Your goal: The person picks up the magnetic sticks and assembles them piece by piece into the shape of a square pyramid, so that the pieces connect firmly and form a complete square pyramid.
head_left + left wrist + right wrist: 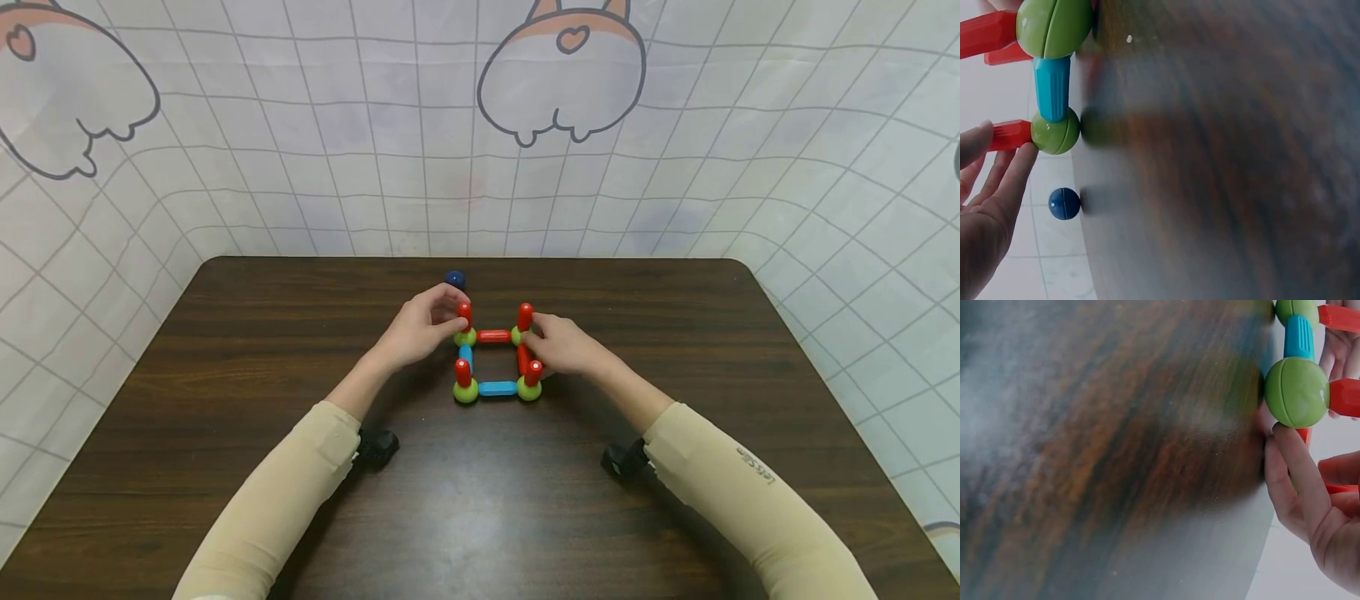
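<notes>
A square frame of magnetic building sticks and green balls lies on the table. Blue sticks form its front (498,388) and left side; red sticks form its back (494,337) and right side. On each corner ball stands a red stick, such as the front left one (462,373). My left hand (422,325) pinches the upright red stick (1011,135) at the back left corner between thumb and fingers. At the back right corner my right hand (567,344) holds the upright red stick (525,317) low, by its green ball; its fingers partly cover that ball.
Behind the left hand, a loose dark blue ball (454,280) lies near the far edge of the dark wooden table (480,500). A white gridded cloth (420,167) with cartoon animals hangs behind and beside the table. Each wrist carries a black camera (377,449).
</notes>
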`<state>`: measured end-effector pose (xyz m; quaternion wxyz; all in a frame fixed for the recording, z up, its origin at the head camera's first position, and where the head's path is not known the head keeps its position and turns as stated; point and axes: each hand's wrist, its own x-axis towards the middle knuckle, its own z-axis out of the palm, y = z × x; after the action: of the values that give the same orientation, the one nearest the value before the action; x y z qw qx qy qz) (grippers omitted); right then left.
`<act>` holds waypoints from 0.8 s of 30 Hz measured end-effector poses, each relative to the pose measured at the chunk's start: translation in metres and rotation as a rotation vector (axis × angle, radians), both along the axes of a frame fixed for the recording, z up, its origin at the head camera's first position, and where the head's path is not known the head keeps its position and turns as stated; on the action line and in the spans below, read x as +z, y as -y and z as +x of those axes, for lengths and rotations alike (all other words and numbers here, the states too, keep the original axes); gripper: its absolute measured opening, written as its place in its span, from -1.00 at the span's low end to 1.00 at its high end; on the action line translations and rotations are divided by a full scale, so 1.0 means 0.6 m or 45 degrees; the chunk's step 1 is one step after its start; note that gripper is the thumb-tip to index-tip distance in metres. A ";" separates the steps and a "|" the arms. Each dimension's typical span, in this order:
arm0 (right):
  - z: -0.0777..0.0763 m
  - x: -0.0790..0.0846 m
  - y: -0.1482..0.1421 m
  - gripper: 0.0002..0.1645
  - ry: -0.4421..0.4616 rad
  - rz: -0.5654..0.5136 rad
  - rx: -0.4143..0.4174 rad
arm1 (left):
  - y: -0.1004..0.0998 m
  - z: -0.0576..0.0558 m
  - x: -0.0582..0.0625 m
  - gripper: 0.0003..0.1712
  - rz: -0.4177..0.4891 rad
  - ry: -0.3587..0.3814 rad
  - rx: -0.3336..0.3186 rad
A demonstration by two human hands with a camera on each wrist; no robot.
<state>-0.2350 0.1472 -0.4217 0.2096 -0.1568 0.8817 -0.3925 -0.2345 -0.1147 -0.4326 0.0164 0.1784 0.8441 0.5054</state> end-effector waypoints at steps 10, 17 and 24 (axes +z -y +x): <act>0.005 0.003 -0.004 -0.44 0.053 -0.060 -0.037 | 0.002 0.000 0.004 -0.67 -0.008 0.020 -0.001; 0.016 0.000 -0.036 -0.36 0.080 -0.123 -0.086 | 0.021 0.015 0.014 -0.70 -0.099 0.008 0.026; 0.038 -0.004 -0.067 -0.55 -0.064 -0.195 0.015 | 0.040 0.048 0.019 -0.67 -0.159 0.023 -0.057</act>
<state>-0.2123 0.1875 -0.4244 0.1772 -0.1874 0.8530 -0.4536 -0.2060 -0.1384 -0.4210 0.0464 0.1912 0.8696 0.4529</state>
